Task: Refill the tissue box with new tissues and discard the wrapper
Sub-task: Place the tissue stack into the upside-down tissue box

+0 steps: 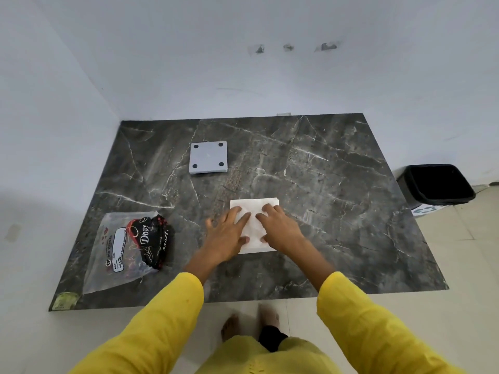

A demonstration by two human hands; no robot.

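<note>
A stack of white tissues (253, 205) lies on the dark marble table (337, 198), near its middle front. My left hand (226, 233) lies flat on the stack's left edge, fingers spread. My right hand (278, 225) rests flat on its right side, thumb at the near edge. A grey square tissue box (208, 157) stands upside down farther back, showing four black feet. The empty clear plastic wrapper (118, 252), with a black and red crumpled printed part, lies at the front left.
A black waste bin (437, 184) stands on the tiled floor past the table's right edge. White walls close the table in at the back and left. A yellowish sticker (64, 299) marks the front left corner.
</note>
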